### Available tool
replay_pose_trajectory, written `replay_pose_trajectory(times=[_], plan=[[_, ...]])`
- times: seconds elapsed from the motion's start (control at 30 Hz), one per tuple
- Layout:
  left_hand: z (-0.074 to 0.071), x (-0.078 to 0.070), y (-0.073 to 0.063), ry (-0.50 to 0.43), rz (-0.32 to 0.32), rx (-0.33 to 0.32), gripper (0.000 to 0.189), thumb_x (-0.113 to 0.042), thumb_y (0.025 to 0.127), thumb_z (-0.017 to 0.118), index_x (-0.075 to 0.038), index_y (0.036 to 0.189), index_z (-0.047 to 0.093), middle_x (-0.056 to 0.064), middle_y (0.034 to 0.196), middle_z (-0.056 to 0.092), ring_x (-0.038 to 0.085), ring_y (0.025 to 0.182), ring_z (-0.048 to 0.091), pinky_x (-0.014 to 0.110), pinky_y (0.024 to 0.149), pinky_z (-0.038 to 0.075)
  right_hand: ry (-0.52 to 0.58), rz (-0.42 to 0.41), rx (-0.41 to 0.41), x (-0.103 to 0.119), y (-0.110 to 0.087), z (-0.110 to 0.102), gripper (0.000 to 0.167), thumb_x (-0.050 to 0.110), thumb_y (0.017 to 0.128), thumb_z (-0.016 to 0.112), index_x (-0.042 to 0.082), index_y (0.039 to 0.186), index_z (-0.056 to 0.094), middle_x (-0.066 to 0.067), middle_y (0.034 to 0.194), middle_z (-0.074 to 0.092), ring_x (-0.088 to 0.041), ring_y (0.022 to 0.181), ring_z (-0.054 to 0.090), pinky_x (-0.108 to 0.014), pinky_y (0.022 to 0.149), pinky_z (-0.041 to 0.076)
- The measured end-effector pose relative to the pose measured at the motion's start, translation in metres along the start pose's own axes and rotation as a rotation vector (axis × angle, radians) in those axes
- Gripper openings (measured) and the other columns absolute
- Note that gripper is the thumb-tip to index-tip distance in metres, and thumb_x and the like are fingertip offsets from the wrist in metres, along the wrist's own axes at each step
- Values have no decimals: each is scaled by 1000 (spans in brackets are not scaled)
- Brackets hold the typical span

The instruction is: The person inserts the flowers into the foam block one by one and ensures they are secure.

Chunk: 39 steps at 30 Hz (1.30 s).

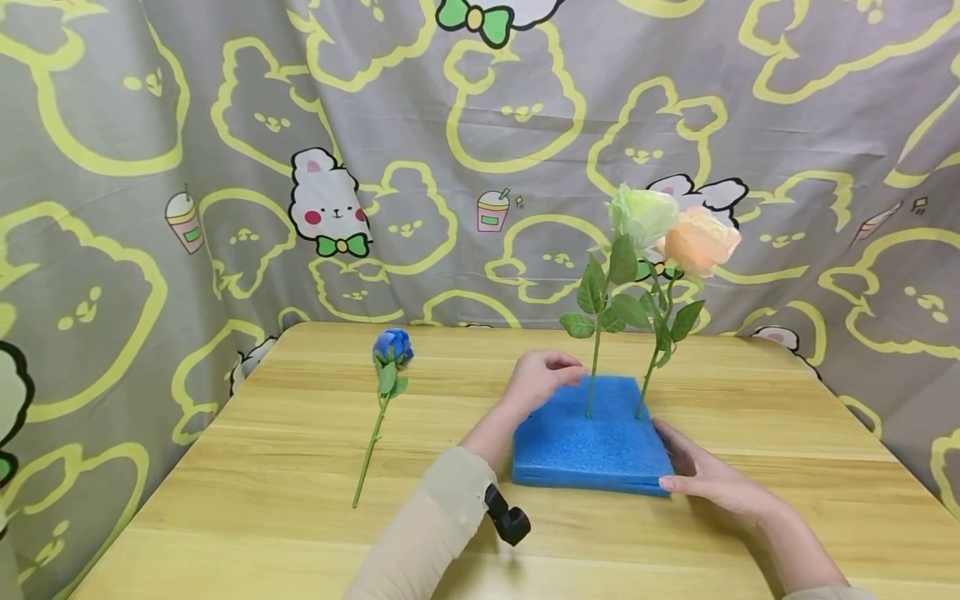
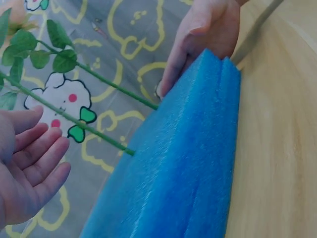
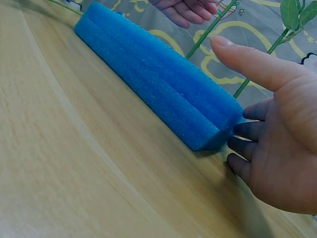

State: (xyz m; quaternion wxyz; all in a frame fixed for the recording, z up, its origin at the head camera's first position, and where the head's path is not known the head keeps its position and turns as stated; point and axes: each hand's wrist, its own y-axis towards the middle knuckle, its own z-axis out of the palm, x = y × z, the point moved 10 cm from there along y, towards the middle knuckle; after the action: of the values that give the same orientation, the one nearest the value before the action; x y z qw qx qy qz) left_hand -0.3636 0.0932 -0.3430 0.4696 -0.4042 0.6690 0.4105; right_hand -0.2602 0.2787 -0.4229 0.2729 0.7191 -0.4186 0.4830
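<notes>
A blue foam block [image 1: 585,454] lies on the wooden table, with two artificial roses standing upright in it. One is a pale green rose [image 1: 642,217]; to its right is a peach rose [image 1: 702,242]. My left hand [image 1: 542,379] hovers over the block's left part, beside the green rose's stem [image 2: 94,130]. Its fingers are loosely bent and hold nothing in the left wrist view. At the block's right side is my right hand [image 1: 712,477], fingertips [image 3: 242,130] right against the foam's edge and thumb raised apart in the right wrist view.
A blue rose [image 1: 393,346] with a long green stem lies on the table [image 1: 270,450] to the left of the block. A black strap mount [image 1: 508,517] sticks out from the left sleeve. Behind the table hangs a grey patterned curtain [image 1: 420,100].
</notes>
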Motion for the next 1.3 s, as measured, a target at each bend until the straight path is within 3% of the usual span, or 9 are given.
replay_pose_trajectory(times=[0.17,0.37,0.6,0.9,1.1,1.3], plan=[[-17,-1,-3,-33,-3,-21,20,-14,84,69,3,95,69,13,84,69,18,75,67,28,72,55,27,-19,7,1,1,0,80,7,92,54,-11,143,-5,-34,147,-8,20,117,21,-5,93,24],[-45,6,-9,-52,-19,-44,22,-13,86,66,5,99,67,15,88,69,20,78,67,32,73,55,41,-15,11,1,0,1,80,8,92,54,-10,143,-5,-33,147,-9,19,117,19,-4,94,24],[-83,20,-20,-58,-64,-89,26,-17,88,65,5,103,66,13,89,69,24,84,67,44,82,52,41,-29,14,3,1,3,80,7,92,54,-11,143,-4,-34,146,-9,19,118,20,-5,94,23],[-134,27,-42,-20,-117,-166,30,-18,88,65,5,107,64,16,94,68,29,89,65,42,82,52,38,-31,11,3,1,0,80,6,92,54,-12,142,-5,-35,146,-9,21,116,21,-5,93,23],[-160,35,-54,-7,-141,-209,28,-14,88,64,6,107,63,16,92,69,29,87,66,46,84,51,30,-28,14,4,0,2,79,7,92,54,-11,142,-4,-34,146,-10,22,116,20,-4,93,23],[-185,45,-66,41,-181,-242,30,-16,88,64,6,109,62,14,95,69,34,94,63,45,85,50,28,-15,15,3,0,1,78,7,92,53,-10,143,-4,-33,147,-9,19,117,19,-5,93,23]])
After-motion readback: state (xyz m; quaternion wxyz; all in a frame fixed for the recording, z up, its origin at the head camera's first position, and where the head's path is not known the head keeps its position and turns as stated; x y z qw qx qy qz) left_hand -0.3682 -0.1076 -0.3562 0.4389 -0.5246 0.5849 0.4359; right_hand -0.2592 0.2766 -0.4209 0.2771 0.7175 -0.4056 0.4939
